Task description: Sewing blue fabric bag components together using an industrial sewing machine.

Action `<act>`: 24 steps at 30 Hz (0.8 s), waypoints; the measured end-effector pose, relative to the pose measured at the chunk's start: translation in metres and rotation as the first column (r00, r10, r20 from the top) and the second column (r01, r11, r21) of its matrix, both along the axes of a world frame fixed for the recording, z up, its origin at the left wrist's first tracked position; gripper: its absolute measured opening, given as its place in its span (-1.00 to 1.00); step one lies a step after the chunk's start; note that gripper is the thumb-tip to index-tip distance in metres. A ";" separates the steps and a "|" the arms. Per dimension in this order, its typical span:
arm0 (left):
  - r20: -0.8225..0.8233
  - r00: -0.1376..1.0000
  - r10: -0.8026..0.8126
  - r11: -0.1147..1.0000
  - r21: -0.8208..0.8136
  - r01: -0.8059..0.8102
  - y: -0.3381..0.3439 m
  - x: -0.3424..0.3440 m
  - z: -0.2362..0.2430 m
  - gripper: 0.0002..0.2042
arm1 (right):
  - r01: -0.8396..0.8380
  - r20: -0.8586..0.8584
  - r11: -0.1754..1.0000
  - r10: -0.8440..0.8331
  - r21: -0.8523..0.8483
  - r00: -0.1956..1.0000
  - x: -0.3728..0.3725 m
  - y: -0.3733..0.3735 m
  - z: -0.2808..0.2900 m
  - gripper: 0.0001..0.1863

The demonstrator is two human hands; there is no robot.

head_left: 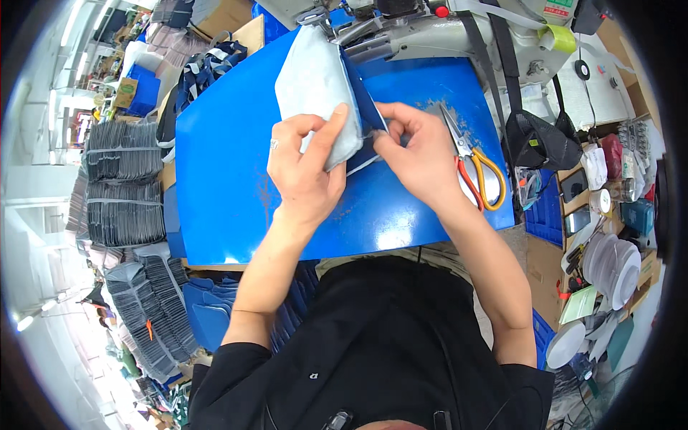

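A pale, padded fabric piece [312,79] with a dark navy layer [362,93] along its right side hangs over the blue worktop [236,183], its top at the sewing machine. My left hand [304,161] is closed on its lower left part, thumb across the pale face. My right hand [412,154] pinches the piece's right edge near the lower corner, where a narrow white strip shows; the fingertips are partly hidden. Scissors [476,172] with orange and yellow handles lie just right of my right hand.
The sewing machine [451,36] spans the back. Black straps and a mesh bag [537,140] hang at right, beside shelving with spools [609,269] and supplies. Bundled stacks of dark pieces [122,154] stand left; blue cut pieces [208,308] lie below the worktop.
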State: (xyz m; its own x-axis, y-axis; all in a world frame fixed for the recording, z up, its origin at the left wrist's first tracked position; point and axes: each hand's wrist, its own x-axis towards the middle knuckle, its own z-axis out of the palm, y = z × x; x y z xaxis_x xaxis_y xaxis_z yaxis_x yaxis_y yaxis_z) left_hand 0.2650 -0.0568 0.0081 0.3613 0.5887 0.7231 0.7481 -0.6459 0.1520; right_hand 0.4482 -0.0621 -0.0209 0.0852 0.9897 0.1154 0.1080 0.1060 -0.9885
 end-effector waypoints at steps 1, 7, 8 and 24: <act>-0.083 0.995 -0.055 0.997 0.052 0.059 0.006 -0.001 0.005 -0.40 | -0.041 -0.103 0.999 0.039 -0.016 0.994 -0.003 -0.002 -0.003 -0.65; -0.291 0.951 -0.106 0.994 -0.008 0.108 0.015 -0.001 0.023 -0.40 | -0.137 -0.391 0.986 0.089 -0.095 0.916 -0.010 -0.012 -0.001 -0.66; -0.320 0.941 -0.110 0.993 0.000 0.116 0.016 -0.001 0.024 -0.42 | -0.152 -0.452 0.982 0.088 -0.108 0.888 -0.011 -0.014 0.000 -0.65; -0.311 0.942 -0.129 0.992 -0.050 0.120 0.073 -0.008 0.036 -0.40 | -0.146 -0.543 0.986 0.078 -0.083 0.836 -0.027 0.046 -0.009 -0.67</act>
